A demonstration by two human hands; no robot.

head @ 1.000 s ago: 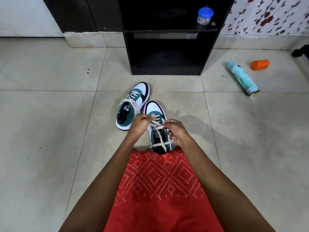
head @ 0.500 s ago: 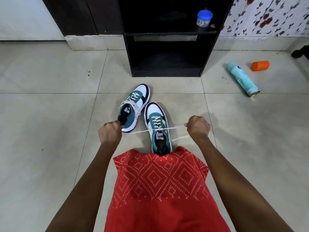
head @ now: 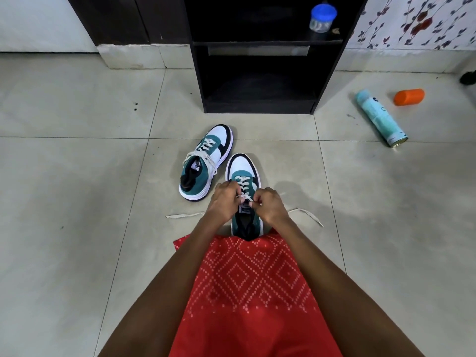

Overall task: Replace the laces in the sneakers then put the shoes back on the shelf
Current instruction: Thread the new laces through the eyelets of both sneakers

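Two teal, white and black sneakers stand on the tiled floor. The left sneaker (head: 204, 163) has its cream lace tied in a loose bow. The right sneaker (head: 243, 176) sits just in front of my red garment. My left hand (head: 223, 200) and my right hand (head: 269, 204) meet over its tongue, each pinching the cream lace (head: 243, 198) at the top eyelets. The lace's loose ends trail on the floor, one to the left (head: 183, 215) and one to the right (head: 307, 215). The black shelf (head: 260, 104) stands behind the shoes.
A small jar with a blue lid (head: 320, 18) sits on the shelf's upper board. A pale teal spray can (head: 380, 118) and an orange cap (head: 409, 97) lie on the floor to the right. A dark cabinet stands at the back left.
Half a second ago my hands were spread wide, pulling the lace ends taut to both sides. They have come back together over the right sneaker, and the lace ends now lie slack on the floor.
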